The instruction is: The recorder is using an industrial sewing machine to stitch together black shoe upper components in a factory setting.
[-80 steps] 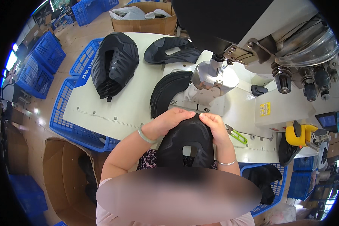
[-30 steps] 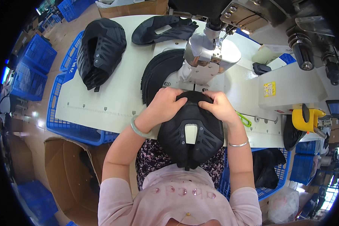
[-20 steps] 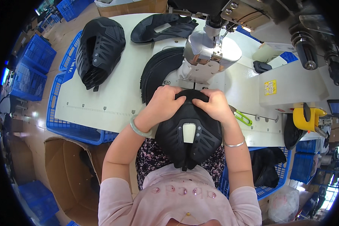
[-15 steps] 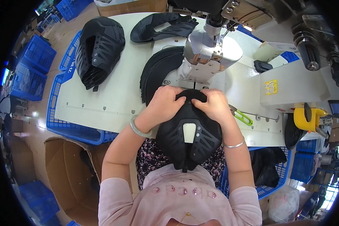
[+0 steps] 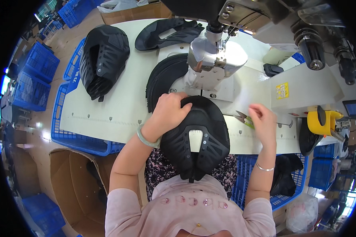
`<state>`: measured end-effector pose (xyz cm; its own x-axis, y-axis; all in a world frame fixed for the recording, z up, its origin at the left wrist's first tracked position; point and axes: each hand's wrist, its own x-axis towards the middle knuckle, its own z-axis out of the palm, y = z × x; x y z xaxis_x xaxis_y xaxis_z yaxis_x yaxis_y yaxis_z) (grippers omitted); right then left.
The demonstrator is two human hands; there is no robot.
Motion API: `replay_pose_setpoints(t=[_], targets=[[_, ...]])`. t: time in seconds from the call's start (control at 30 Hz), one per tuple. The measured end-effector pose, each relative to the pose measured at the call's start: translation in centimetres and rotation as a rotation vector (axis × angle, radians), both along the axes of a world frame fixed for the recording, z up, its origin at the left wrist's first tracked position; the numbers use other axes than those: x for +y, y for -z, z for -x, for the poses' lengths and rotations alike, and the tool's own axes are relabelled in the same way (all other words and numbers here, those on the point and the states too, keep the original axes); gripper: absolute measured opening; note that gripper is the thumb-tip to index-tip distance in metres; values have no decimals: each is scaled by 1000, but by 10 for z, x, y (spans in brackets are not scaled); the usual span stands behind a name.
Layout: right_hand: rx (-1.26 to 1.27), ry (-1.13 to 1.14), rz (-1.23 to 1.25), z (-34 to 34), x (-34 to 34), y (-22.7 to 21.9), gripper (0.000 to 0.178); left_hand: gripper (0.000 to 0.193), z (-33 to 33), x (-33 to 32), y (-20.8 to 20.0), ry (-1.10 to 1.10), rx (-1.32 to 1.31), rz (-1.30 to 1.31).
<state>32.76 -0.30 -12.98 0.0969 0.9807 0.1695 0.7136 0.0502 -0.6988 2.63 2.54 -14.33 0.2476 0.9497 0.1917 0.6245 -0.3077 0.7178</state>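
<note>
My left hand (image 5: 169,112) is closed on the toe edge of a black shoe upper (image 5: 217,130), thumb on top. The upper spans the table edge and my lap, its toe near the sewing machine's needle (image 5: 201,91) and its pale opening facing up. My right hand (image 5: 264,121) is off the upper, fingers loosely bent and apart. It hovers over the green handle of small scissors (image 5: 246,119) lying on the table and hides part of them; whether it touches them is unclear. Stacked black curved pieces (image 5: 156,85) lie beside my left hand.
The sewing machine head (image 5: 209,59) stands just beyond the upper. More black uppers (image 5: 106,59) lie at the far left, another (image 5: 166,33) behind. Blue baskets (image 5: 79,138) flank the table below its edge. A cardboard box (image 5: 73,185) stands at lower left; a yellow holder (image 5: 320,122) is at right.
My right hand has let go of the upper's toe and moved right to the scissors. My left hand keeps its hold. The whole view has shifted slightly.
</note>
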Motion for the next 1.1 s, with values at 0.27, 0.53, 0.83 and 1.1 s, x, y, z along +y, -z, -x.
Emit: replay_pose_setpoints(t=[0.27, 0.53, 0.83, 1.1], targets=[[-576, 271, 123, -48, -22, 5, 33, 27, 1, -1, -10, -36, 28, 60], [-607, 336, -20, -57, -21, 19, 29, 19, 16, -21, -89, -87, 96, -114], [-202, 213, -29, -61, -26, -11, 21, 21, -51, -57, -196, 339, 115, -938], [71, -23, -738, -26, -34, -122, 26, 27, -144, -28, -253, -62, 584, -1657]])
